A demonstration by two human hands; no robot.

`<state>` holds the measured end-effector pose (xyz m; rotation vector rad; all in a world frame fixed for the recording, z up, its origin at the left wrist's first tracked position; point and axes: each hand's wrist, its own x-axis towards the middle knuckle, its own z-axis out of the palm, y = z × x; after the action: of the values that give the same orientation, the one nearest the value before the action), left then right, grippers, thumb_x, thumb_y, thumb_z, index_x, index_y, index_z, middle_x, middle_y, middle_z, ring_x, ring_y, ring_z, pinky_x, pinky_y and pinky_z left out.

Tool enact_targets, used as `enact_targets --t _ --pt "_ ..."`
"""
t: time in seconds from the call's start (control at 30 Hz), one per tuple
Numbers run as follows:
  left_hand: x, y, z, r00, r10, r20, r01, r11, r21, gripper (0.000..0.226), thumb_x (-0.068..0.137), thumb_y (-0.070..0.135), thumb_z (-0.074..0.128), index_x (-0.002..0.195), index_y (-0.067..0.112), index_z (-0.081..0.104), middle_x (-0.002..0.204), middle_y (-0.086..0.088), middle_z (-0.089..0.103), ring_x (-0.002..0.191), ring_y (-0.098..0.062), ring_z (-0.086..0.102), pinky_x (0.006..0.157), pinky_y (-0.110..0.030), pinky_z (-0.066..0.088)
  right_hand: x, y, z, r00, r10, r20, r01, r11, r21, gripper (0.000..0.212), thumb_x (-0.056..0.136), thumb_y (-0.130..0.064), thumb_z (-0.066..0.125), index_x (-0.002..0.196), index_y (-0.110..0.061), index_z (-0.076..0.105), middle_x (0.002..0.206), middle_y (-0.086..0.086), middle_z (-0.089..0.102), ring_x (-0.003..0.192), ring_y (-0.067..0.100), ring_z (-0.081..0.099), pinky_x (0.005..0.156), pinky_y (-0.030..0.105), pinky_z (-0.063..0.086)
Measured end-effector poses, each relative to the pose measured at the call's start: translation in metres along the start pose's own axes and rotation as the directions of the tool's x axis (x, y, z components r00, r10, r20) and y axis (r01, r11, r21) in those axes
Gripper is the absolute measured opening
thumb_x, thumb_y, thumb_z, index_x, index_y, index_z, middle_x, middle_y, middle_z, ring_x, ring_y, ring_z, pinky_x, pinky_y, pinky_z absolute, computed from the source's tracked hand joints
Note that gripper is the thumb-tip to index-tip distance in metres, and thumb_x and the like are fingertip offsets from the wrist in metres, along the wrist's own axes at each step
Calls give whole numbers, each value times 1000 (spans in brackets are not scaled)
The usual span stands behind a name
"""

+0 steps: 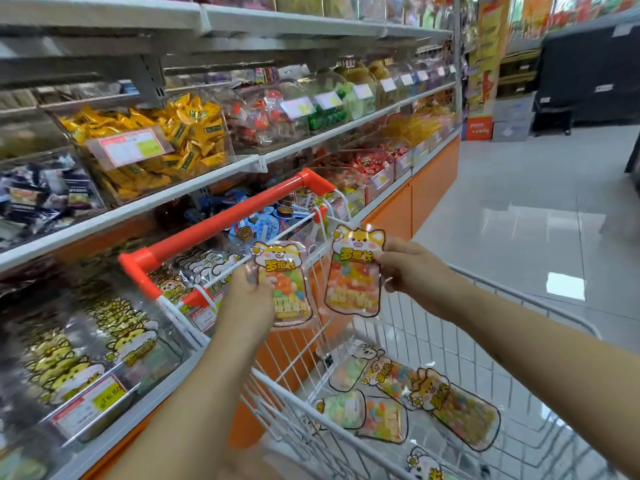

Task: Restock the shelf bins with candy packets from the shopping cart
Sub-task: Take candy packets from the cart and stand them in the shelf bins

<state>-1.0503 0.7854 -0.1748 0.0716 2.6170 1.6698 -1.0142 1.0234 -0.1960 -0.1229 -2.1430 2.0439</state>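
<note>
Over the shopping cart (221, 221), the left hand (247, 296) and right hand (414, 268) each pinch a slick candy packet (289, 289) by its edge; either may slip short of the shelf bin (152, 362) beside it.

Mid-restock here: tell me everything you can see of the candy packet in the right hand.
The right-hand packet is a glossy clear plastic pouch with a cut-out cartoon animal head on top, yellow lettering beneath, and mixed orange, green and yellow candies inside. It hangs about upright, facing the camera, above the shopping cart, pinched at its upper right edge by the right hand, apart from the left-hand packet.
</note>
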Motion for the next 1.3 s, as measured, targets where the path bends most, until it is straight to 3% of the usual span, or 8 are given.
enact_targets --t 0.23,0.37,0.43,0.53,0.6,0.7,0.9,1.3 --pt "-11 10 -4 960 -1 279 54 981 -185 42 92 53 60 123 25 59 115 -7 71 107 -27 69 95 -46 53 -8 12 27 996 54 71 -63 990 125 16 101 -15 53 96 -1 60 77 11 54 66 18 50 57 23 44" --pt "-12 6 -8 948 55 314 -32 996 -77 39 85 13 76 116 26 57 105 -2 75 95 -21 74 92 -46 57 -5 12 26 990 62 124 -80 986 149 24 100 -25 57 96 -3 64 80 8 63 63 14 60 56 23 49" --pt "-11 4 -5 970 58 236 -55 998 -22 45 85 11 76 123 26 55 104 -1 74 91 -19 74 88 -45 59 1 23 12 978 122 170 -101 987 -128 30 104 -29 49 103 -4 66 93 9 70 75 20 68 65 27 53" --pt "-11 2 -3 987 77 141 -76 997 -11 40 87 17 76 115 33 52 108 4 70 95 -18 72 89 -47 58 -4 78 -3 848 450 281 115 360 -926 38 101 -26 54 135 -10 54 129 11 61 115 24 61 96 35 49" --pt "-13 3 -2 984 93 149 -98 995 31 47 88 20 74 124 31 46 117 5 66 100 -18 68 92 -48 56 -16 118 -7 716 675 178 273 -35 -961 62 93 -21 65 149 -16 38 141 12 49 128 31 50 101 43 46" --pt "-17 5 3 978 118 172 -136 986 100 65 89 26 73 143 29 37 122 5 63 105 -18 65 95 -47 53 -24 151 -15 710 685 165 422 -225 -878 79 81 -22 80 147 -13 38 132 15 52 121 33 50 95 47 50" --pt "-26 9 5 974 158 160 -181 973 144 61 92 24 70 143 28 37 106 16 60 96 -8 61 88 -36 50 -17 156 -33 743 656 132 440 -330 -836 121 61 -51 90 154 -22 19 135 17 50 124 37 42 96 51 48" --pt "-32 11 5 972 192 135 -217 954 207 67 92 26 69 148 28 32 125 10 57 106 -12 58 91 -35 49 -18 159 -27 782 612 116 443 -415 -795 72 85 -31 76 144 -14 39 136 20 51 128 36 39 94 45 46"
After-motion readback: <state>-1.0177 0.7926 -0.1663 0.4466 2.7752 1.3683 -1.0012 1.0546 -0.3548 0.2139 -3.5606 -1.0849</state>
